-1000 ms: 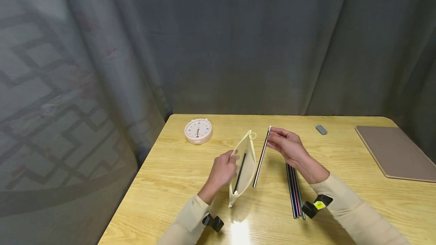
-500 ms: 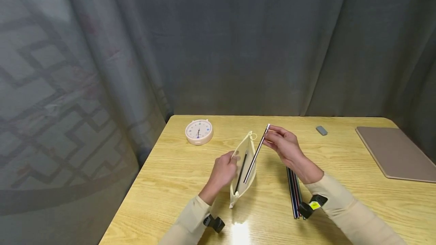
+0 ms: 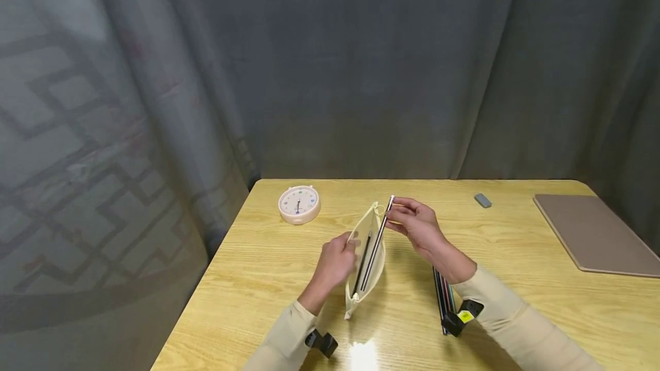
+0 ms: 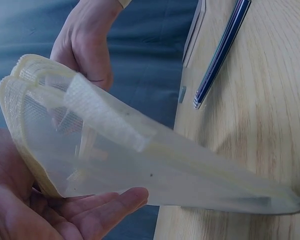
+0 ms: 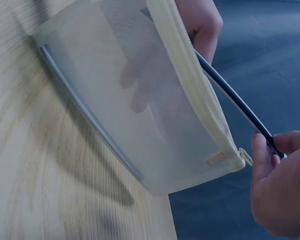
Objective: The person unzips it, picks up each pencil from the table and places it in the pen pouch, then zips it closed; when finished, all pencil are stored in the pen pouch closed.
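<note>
My left hand (image 3: 335, 259) grips one side of a cream see-through zip pouch (image 5: 115, 90), its zipped mouth spread apart. Between the thumb and fingers of my right hand (image 3: 420, 229) is the upper end of a dark, shiny pencil (image 5: 235, 95). It slants down through the mouth, its lower end inside the pouch. Another dark pencil (image 3: 362, 259) lies in the pouch, seen through the wall along the bottom in the right wrist view. In the left wrist view, my left fingers (image 4: 112, 207) stretch along the outside of the pouch.
Several dark pencils (image 3: 442, 296) lie side by side on the wooden table (image 3: 247, 302), partly covered by the right wrist's camera. Behind are a pink round clock (image 3: 299, 205) and a grey eraser-like block (image 3: 483, 200). A brown flat board (image 3: 593, 233) lies at the right.
My right hand has moved left, bringing the pencil from beside the pouch into its mouth. My left hand keeps the pouch in nearly the same place.
</note>
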The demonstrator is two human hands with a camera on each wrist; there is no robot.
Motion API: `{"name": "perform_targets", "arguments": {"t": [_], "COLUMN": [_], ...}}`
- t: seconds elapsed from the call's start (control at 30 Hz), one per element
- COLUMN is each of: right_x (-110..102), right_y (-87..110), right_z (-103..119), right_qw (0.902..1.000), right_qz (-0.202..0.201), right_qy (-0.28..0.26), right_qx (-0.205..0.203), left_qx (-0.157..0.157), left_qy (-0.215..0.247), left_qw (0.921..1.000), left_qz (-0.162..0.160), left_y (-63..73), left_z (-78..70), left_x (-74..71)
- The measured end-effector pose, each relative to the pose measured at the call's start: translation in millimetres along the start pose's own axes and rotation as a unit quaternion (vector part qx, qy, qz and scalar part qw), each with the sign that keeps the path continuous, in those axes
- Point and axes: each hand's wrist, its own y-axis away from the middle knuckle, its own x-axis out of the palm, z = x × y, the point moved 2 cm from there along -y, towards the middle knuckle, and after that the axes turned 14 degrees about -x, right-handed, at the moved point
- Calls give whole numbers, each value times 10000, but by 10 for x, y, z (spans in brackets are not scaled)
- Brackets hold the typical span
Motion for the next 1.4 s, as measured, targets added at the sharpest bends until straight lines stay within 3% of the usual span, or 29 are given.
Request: {"name": "perform_targets", "arguments": {"t": [0.63,0.9,1.13,1.4], "right_x": [192,255,267,259], "right_y": [78,96,67,88], "right_z": [-71,-74,-74,-61], "right_qw": [9996,9973,9930,9889], "right_qz": [140,223,69,543], "right_qy": [249,568,1017,1294], "right_qx": [-54,-420,-600,-494], "left_qx": [-60,-32,-48,-63], "left_qy": [238,176,225,201], "left_qw": [9997,9996,9996,9995], "left_qz": [-93,-240,-186,-223], "left_y": [-15,-20,-18,-38], "left_z": [-11,-51,-64,-54], "left_x": [-5,10,35,29]}}
